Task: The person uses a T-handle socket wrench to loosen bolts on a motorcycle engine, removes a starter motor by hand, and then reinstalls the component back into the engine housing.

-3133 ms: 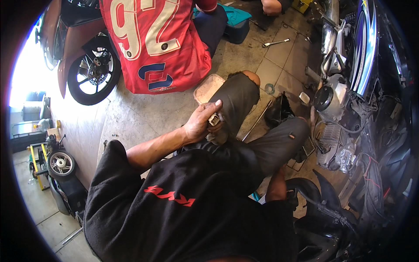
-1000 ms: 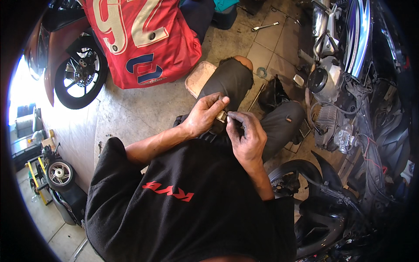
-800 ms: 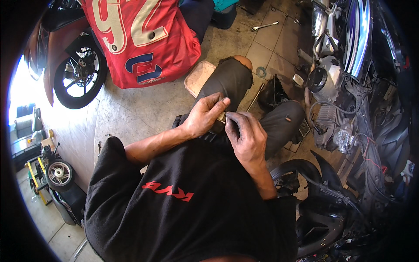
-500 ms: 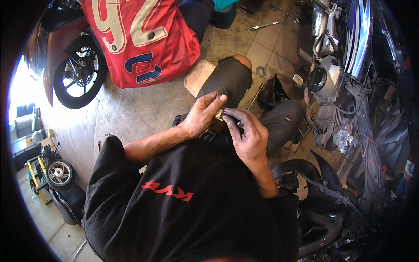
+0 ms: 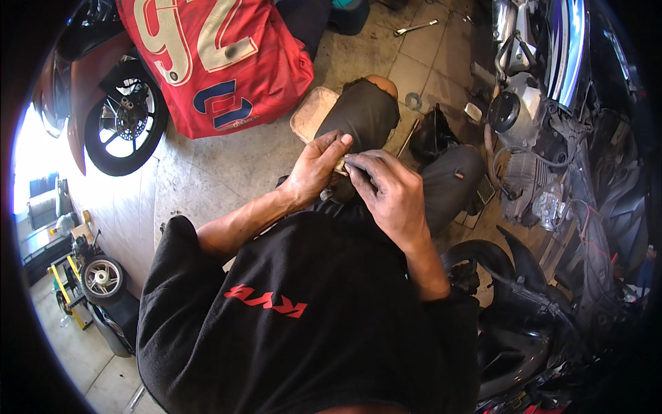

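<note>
Above my lap, my left hand (image 5: 316, 169) is closed, thumb on top, around a small brass-coloured metal part (image 5: 340, 165). The fingertips of my right hand (image 5: 393, 193) pinch the same part from the other side. Both hands are darkened with grime. Most of the part is covered by fingers, so its exact kind does not show. Just under my left hand a greyish metal piece (image 5: 327, 195) sticks out; I cannot tell whether it belongs to the held part.
A partly stripped motorcycle with a bare engine (image 5: 520, 172) stands on my right. A co-worker in a red shirt (image 5: 234, 76) is close ahead. Beyond my knee lie a shallow tray (image 5: 310, 114), a black bag (image 5: 432, 134) and a wrench (image 5: 416, 27). A motorcycle wheel (image 5: 127, 117) stands at left.
The view has shifted slightly. Both hands stay together on the small part; my right fingers have closed in a little, and the greyish piece under my left hand shows more.
</note>
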`<state>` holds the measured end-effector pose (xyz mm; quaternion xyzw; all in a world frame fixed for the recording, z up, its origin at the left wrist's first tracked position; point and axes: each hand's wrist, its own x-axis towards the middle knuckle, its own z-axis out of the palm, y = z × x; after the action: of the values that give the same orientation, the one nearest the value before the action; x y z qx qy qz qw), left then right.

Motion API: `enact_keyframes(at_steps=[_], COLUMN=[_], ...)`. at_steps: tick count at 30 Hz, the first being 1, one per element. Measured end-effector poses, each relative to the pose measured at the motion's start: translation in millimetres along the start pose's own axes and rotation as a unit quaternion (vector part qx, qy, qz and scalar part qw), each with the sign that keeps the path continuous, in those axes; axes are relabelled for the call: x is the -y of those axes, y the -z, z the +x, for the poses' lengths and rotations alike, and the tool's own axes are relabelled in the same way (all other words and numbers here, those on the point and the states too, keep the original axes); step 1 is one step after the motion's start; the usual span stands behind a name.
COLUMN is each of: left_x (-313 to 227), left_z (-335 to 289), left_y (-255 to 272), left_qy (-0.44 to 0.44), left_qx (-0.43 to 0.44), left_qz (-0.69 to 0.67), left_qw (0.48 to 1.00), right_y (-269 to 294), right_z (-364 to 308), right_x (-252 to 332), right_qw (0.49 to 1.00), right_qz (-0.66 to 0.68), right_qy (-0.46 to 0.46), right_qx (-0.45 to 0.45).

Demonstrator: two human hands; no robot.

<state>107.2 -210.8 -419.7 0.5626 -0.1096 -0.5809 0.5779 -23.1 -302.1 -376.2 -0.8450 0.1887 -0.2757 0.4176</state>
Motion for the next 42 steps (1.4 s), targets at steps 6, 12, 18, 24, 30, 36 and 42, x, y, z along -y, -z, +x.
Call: enact_keyframes(at_steps=[6,12,18,24,30,36,42], left_x=[-3,1,-3,1,7,2,-24], left_z=[-4,1,17,14,25,24,18], left_y=[9,33,42,45,52,54,32], left_qy=[-0.011,-0.053,-0.032,-0.053,-0.127,-0.148,-0.221], left_qx=[-0.027,-0.075,-0.079,-0.082,-0.071,-0.052,0.051], left_qz=[-0.067,-0.134,-0.202,-0.200,-0.252,-0.277,-0.281], left_qw=[0.997,0.987,0.976,0.975,0.957,0.948,0.933], right_y=[-10,-23,-44,-67,-75,-78,-49], right_z=[0,-61,-85,-82,-67,-72,-67], right_x=[-15,-95,-83,-76,-74,-73,-46], right_qw=[0.982,0.906,0.954,0.970,0.976,0.991,0.992], right_qz=[0.168,0.190,0.070,-0.052,-0.110,-0.032,-0.046], right_qy=[-0.090,-0.378,-0.257,-0.192,-0.116,-0.129,-0.050], right_qx=[-0.007,0.034,0.138,0.140,0.151,0.035,-0.106])
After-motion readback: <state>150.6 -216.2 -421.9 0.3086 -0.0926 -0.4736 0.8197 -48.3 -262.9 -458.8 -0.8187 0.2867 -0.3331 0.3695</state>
